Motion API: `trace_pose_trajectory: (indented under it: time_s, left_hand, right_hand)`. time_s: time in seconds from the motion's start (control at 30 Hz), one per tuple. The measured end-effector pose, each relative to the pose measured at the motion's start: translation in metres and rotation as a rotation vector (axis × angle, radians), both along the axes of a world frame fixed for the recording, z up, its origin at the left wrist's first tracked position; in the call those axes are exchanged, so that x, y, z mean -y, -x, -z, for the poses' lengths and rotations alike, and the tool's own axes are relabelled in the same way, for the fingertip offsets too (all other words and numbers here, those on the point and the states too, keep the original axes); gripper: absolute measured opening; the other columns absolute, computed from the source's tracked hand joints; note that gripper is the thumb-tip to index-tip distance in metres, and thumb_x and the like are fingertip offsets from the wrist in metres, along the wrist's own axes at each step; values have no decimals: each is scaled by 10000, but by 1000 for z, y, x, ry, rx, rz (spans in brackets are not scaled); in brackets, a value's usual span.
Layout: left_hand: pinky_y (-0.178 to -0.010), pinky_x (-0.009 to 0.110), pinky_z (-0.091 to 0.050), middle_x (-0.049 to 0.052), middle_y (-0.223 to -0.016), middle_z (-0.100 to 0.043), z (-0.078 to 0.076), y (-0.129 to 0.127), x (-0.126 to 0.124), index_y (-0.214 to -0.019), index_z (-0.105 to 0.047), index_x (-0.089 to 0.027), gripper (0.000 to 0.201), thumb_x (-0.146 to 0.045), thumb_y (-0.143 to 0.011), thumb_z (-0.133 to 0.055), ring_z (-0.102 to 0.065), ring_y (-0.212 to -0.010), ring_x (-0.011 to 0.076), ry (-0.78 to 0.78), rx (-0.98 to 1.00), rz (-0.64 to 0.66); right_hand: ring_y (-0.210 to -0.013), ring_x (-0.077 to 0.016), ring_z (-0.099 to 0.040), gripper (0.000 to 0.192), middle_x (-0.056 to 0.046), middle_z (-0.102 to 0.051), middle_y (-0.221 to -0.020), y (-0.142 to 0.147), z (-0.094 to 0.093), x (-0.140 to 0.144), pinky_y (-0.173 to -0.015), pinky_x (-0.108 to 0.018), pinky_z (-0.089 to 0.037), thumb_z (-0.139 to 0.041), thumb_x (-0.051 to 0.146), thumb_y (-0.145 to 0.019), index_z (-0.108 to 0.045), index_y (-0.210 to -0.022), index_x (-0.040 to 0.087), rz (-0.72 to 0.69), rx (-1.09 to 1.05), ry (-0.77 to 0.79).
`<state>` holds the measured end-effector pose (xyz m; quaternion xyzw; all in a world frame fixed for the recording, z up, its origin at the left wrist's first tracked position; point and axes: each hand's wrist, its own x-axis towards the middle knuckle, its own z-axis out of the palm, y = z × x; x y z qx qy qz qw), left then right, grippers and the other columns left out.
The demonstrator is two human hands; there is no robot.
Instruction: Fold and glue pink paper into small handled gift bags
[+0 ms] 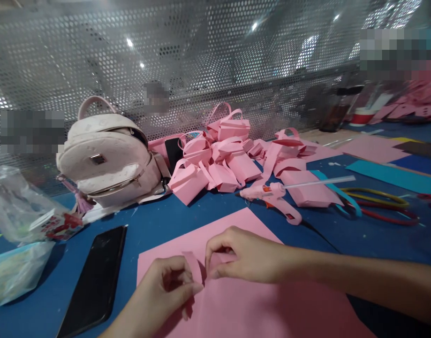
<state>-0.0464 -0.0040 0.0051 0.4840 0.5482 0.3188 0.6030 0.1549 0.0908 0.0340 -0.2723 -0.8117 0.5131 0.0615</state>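
The left hand (168, 286) is curled, with thumb and index finger closed on a small pink paper strip (193, 265). The right hand (245, 258) is bent into a loop, its thumb and index fingertips brought nearly together; whether paper is gripped between them cannot be told.

The strip is located in the narrow gap between the two hands, to the right of the left fingers and just left of the right fingertips. It is curved, and its long axis is directed away from the wearer with a slant to the left. The left hand is the nearer one, being in contact.

Beneath both hands, a large pink sheet (264, 305) is laid on the blue table (141, 223). Beyond it, a pink glue gun (276, 199) is rested with its nozzle pointed left. Pink paper bags (189, 180) are heaped behind. A black phone (95, 277) is placed left of the sheet.
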Motion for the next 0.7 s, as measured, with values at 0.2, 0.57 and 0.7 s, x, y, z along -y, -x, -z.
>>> trace_pose_trajectory:
  time_s: [0.2, 0.57, 0.7]
  left_hand:
    - [-407, 192, -377, -68, -479, -499, 3, 6, -4, -591, -551, -171, 321, -329, -643, -826, -456, -368, 62, 54, 77, -22]
    - [-402, 181, -406, -20, -436, -580, 6, 21, -9, -575, -580, -147, 379, -386, -621, -871, -522, -360, 84, 58, 72, -69]
    - [-430, 184, -443, -37, -489, -589, 3, 21, -11, -564, -607, -133, 356, -332, -574, -902, -561, -396, 83, 99, 87, -33]
  right_hand:
    - [-804, -188, -584, 174, 5, -680, -856, -5, -8, -5, -640, -244, -386, -759, 347, -767, -718, -840, 194, 52, 64, -81]
    - [-810, -224, -644, 276, -5, -720, -812, -12, -5, -17, -600, -232, -432, -805, 403, -676, -738, -816, 174, 161, 165, 120]
    - [-843, -237, -645, 285, -17, -718, -829, -13, -3, -17, -610, -238, -428, -802, 413, -680, -743, -823, 174, 160, 194, 102]
